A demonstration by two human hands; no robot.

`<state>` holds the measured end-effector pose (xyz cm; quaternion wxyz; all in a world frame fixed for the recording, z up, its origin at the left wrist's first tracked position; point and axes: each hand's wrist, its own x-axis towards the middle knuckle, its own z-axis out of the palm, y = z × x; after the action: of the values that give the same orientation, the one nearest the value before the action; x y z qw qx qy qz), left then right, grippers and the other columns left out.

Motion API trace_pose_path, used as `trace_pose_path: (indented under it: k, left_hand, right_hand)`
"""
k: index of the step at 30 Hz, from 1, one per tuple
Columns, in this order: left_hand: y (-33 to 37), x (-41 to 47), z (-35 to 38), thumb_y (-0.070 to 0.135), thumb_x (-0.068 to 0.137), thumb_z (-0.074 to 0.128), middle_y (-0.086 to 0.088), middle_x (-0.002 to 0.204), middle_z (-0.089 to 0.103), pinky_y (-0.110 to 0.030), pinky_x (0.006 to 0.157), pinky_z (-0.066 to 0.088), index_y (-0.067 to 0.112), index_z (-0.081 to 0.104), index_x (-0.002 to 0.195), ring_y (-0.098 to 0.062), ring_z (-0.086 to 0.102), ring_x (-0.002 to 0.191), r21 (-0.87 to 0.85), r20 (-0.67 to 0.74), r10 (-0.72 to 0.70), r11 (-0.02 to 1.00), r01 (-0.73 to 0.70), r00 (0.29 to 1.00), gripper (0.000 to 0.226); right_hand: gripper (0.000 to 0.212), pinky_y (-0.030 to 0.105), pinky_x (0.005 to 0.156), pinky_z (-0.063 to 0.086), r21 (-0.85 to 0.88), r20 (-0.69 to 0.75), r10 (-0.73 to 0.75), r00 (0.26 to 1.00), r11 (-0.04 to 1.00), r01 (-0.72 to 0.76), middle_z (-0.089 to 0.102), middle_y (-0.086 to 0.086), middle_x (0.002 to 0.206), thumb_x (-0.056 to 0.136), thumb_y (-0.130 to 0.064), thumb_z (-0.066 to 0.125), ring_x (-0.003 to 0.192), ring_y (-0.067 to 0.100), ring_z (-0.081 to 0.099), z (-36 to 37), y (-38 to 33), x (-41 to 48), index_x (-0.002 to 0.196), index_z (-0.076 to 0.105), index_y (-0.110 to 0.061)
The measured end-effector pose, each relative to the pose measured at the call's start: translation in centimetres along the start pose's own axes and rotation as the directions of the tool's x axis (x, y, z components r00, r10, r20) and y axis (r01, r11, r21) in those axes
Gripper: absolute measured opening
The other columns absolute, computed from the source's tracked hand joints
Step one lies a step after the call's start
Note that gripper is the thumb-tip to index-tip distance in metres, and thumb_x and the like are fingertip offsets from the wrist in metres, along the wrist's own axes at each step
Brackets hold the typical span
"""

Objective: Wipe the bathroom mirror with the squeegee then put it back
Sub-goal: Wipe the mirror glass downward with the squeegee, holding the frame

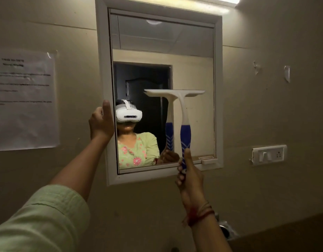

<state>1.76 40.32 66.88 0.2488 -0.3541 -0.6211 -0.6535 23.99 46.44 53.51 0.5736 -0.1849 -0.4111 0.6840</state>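
Beige wall, mirror: left hand grips its left frame; right hand grasps squeegee, blade on glass.

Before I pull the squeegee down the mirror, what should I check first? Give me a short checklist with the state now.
1. The right hand grips the squeegee firmly by its handle: ok.
2. The blade is level: ok.
3. The blade touches the mirror: ok, it meets its own reflection.
4. The left hand holds the frame, out of the blade's path: ok.
5. The mirror is wet or streaked: cannot tell.
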Motion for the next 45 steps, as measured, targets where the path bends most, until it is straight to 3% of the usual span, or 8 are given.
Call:
trace_pose_path:
  k: [3,8,17,24,30,34,39,45]
  left_hand:
    - [-0.2,0.1,0.1,0.049,0.095,0.024,-0.01,0.067,0.043,-0.032,0.062,0.022,0.018,0.031,0.057,-0.024,0.041,0.072,0.001,-0.008,0.011,1.0,-0.011,1.0,0.05]
    - [0.1,0.0,0.0,0.048,0.096,0.024,-0.014,0.072,0.045,-0.032,0.062,0.022,0.019,0.031,0.056,-0.024,0.042,0.073,0.012,-0.008,0.003,1.0,-0.003,1.0,0.05]
    - [0.1,0.0,0.0,0.049,0.096,0.024,-0.006,0.064,0.041,-0.033,0.059,0.021,0.019,0.031,0.056,-0.023,0.04,0.07,0.013,0.0,-0.005,1.0,0.005,1.0,0.05]
    - [0.1,0.0,0.0,0.049,0.096,0.024,-0.012,0.072,0.045,-0.032,0.061,0.022,0.019,0.031,0.056,-0.024,0.041,0.072,0.016,-0.002,-0.004,1.0,0.004,1.0,0.05]
    - [-0.1,0.1,0.1,0.05,0.095,0.025,-0.012,0.072,0.046,-0.033,0.061,0.024,0.019,0.032,0.057,-0.024,0.042,0.072,0.005,-0.004,-0.003,1.0,0.003,1.0,0.05]
    - [-0.2,0.1,0.1,0.05,0.095,0.024,-0.011,0.07,0.045,-0.033,0.061,0.024,0.018,0.032,0.056,-0.024,0.041,0.071,0.002,-0.009,0.01,1.0,-0.01,1.0,0.05]
    - [-0.3,0.1,0.2,0.051,0.094,0.024,-0.006,0.064,0.041,-0.034,0.061,0.024,0.02,0.031,0.056,-0.023,0.04,0.07,0.014,-0.015,0.018,1.0,-0.018,1.0,0.05]
    - [-0.1,0.0,0.1,0.048,0.096,0.024,-0.008,0.064,0.039,-0.033,0.059,0.02,0.019,0.029,0.056,-0.022,0.039,0.07,0.021,-0.015,0.006,1.0,-0.005,1.0,0.05]
  right_hand:
    - [0.043,0.02,0.036,0.028,-0.074,-0.04,0.001,0.999,0.997,-0.004,0.048,-0.006,0.05,0.068,-0.058,0.064,0.038,0.006,0.035,-1.8,2.3,0.0,0.067,0.062,-0.016]
    - [0.053,0.022,0.04,0.027,-0.125,-0.108,0.129,0.986,0.982,-0.143,0.048,0.001,0.058,0.063,-0.061,0.058,0.041,0.01,0.034,-5.5,7.5,-2.1,0.074,0.059,-0.009]
    - [0.049,0.02,0.037,0.026,-0.157,0.016,0.058,0.998,0.986,-0.055,0.045,-0.006,0.051,0.065,-0.064,0.059,0.039,0.006,0.034,-3.1,4.3,-0.3,0.069,0.056,-0.015]
    - [0.055,0.02,0.038,0.027,-0.204,-0.043,0.161,0.986,0.965,-0.166,0.047,-0.001,0.057,0.062,-0.066,0.055,0.04,0.007,0.034,-5.9,7.3,-1.7,0.074,0.058,-0.012]
    - [0.052,0.019,0.036,0.027,-0.193,0.074,0.055,0.996,0.98,-0.04,0.05,-0.007,0.054,0.064,-0.069,0.057,0.04,0.004,0.034,-1.9,1.5,1.0,0.071,0.06,-0.018]
    - [0.069,0.02,0.036,0.028,-0.177,0.054,-0.001,0.999,0.984,0.01,0.05,-0.007,0.057,0.062,-0.071,0.057,0.04,0.005,0.034,-0.5,-0.5,2.3,0.089,0.066,-0.008]
    - [0.054,0.019,0.037,0.027,-0.18,-0.019,0.079,0.997,0.98,-0.082,0.048,-0.006,0.052,0.062,-0.068,0.057,0.039,0.006,0.034,-3.5,5.2,0.5,0.071,0.061,-0.015]
    - [0.052,0.019,0.038,0.026,-0.204,-0.061,0.161,0.985,0.964,-0.17,0.052,-0.001,0.06,0.063,-0.063,0.053,0.039,0.006,0.033,-5.9,9.1,-1.5,0.072,0.059,-0.012]
